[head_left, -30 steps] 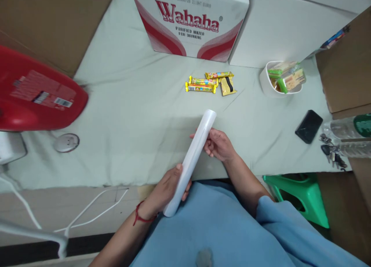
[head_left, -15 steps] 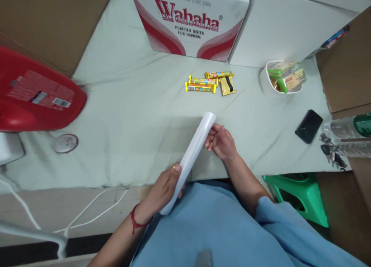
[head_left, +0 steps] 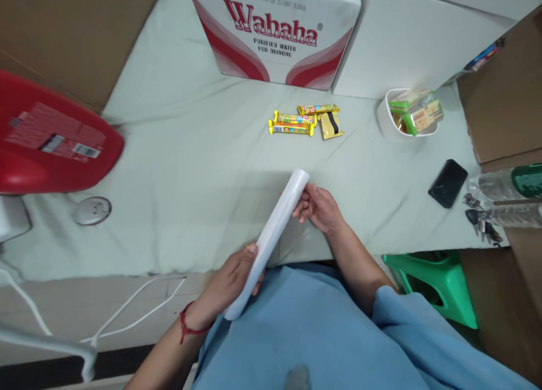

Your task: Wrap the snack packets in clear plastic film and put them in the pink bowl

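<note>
A long white roll (head_left: 271, 235), glossy like plastic film, slants over the table's front edge, its far end up and to the right. My left hand (head_left: 237, 274) is closed around its lower part, thumb on top and fingertips showing on the other side. At the upper end, my right hand (head_left: 317, 206) has its fingers curled against the roll's right side. A fingertip seems to show past the roll's left edge, so part of that hand is hidden behind it.
Yellow-wrapped snack sticks (head_left: 292, 127) and a gold packet (head_left: 331, 125) lie beyond the roll. Behind stands a Wahaha carton (head_left: 275, 40). To the right are a white tub (head_left: 392, 125), black phone (head_left: 449, 184), keys (head_left: 483, 223) and bottles; leftward, a red jug (head_left: 63, 147).
The roll and both hands have shifted slightly left, and the roll's upper end sits a little lower. The hold looks the same.
</note>
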`<state>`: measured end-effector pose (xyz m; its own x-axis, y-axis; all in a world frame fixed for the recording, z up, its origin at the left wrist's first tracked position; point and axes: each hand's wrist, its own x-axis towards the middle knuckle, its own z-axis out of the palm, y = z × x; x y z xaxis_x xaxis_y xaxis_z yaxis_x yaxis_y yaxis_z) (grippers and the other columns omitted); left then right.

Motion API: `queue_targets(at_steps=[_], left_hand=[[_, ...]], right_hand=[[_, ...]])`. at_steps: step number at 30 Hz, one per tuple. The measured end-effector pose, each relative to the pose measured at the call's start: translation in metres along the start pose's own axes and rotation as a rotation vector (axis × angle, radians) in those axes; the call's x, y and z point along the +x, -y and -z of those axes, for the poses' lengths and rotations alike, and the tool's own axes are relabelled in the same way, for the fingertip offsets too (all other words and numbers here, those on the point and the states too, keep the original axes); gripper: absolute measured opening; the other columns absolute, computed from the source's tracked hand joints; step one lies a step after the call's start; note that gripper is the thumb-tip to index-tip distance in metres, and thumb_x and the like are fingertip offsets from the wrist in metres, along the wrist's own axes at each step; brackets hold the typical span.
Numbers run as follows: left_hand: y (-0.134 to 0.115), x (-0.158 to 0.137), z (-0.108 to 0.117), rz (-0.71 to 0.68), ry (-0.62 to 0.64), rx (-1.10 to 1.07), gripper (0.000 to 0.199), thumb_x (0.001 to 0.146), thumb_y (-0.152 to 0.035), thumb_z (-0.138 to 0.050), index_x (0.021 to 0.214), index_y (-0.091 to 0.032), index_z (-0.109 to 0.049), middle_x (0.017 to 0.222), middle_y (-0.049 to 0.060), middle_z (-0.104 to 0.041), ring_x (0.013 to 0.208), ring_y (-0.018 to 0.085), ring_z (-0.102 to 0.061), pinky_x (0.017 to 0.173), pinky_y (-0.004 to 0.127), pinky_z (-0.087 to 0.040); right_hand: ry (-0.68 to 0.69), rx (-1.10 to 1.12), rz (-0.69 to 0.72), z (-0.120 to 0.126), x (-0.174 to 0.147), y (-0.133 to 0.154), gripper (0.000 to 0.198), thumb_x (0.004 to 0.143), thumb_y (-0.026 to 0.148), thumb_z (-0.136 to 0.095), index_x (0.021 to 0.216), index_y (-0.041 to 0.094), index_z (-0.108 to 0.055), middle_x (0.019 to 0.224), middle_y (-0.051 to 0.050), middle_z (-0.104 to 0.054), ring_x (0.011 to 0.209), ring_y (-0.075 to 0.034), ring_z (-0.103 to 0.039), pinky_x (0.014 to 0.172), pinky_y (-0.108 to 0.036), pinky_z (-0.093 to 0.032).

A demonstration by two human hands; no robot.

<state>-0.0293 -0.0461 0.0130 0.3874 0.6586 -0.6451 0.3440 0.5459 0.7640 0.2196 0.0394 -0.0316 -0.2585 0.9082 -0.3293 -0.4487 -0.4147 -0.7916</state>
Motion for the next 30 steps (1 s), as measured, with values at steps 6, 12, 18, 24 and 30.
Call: queue_targets(at_steps=[6,12,18,24,30], left_hand=[[0.003,-0.003,0.0,0.063,0.1,-0.044,0.077,0.094,-0.089,-0.033,0.072,-0.02,-0.059,0.057,0.001,-0.06,0.052,0.015,-0.055,0.055,0.028,-0.046],[0.005,-0.008,0.004,0.115,0.14,-0.144,0.079,0.09,-0.093,-0.036,0.077,-0.02,-0.06,0.064,0.001,-0.06,0.051,0.014,-0.056,0.053,0.029,-0.046],[-0.001,-0.004,0.001,0.066,0.111,-0.012,0.078,0.094,-0.089,-0.031,0.072,-0.02,-0.058,0.059,0.001,-0.059,0.052,0.014,-0.055,0.057,0.029,-0.046],[0.017,-0.008,0.01,0.13,0.125,-0.107,0.076,0.092,-0.091,-0.034,0.077,-0.021,-0.059,0.065,0.001,-0.062,0.05,0.014,-0.055,0.052,0.028,-0.045],[0.009,-0.008,0.009,0.046,0.083,0.049,0.077,0.096,-0.087,-0.029,0.072,-0.022,-0.061,0.056,0.003,-0.061,0.056,0.018,-0.058,0.061,0.03,-0.048]], right_hand=[[-0.141,0.024,0.073,-0.002,0.002,0.001,0.057,0.081,0.067,-0.084,0.102,0.016,-0.071,0.093,-0.007,-0.082,0.046,-0.005,-0.059,0.035,-0.012,-0.044],[-0.059,0.073,0.094,0.002,0.001,0.003,0.06,0.083,0.073,-0.078,0.097,0.015,-0.073,0.093,-0.01,-0.083,0.051,-0.008,-0.065,0.039,-0.014,-0.05],[-0.186,-0.089,0.104,0.001,0.001,-0.001,0.064,0.081,0.073,-0.08,0.11,0.016,-0.073,0.08,-0.003,-0.078,0.045,-0.007,-0.059,0.035,-0.014,-0.044],[-0.015,-0.03,0.058,-0.002,-0.003,0.002,0.064,0.082,0.069,-0.082,0.113,0.014,-0.073,0.102,-0.011,-0.082,0.057,-0.009,-0.068,0.046,-0.017,-0.057],[-0.046,0.015,0.052,-0.001,0.0,0.0,0.073,0.082,0.076,-0.077,0.12,0.014,-0.071,0.099,-0.011,-0.082,0.054,-0.01,-0.066,0.043,-0.018,-0.056]])
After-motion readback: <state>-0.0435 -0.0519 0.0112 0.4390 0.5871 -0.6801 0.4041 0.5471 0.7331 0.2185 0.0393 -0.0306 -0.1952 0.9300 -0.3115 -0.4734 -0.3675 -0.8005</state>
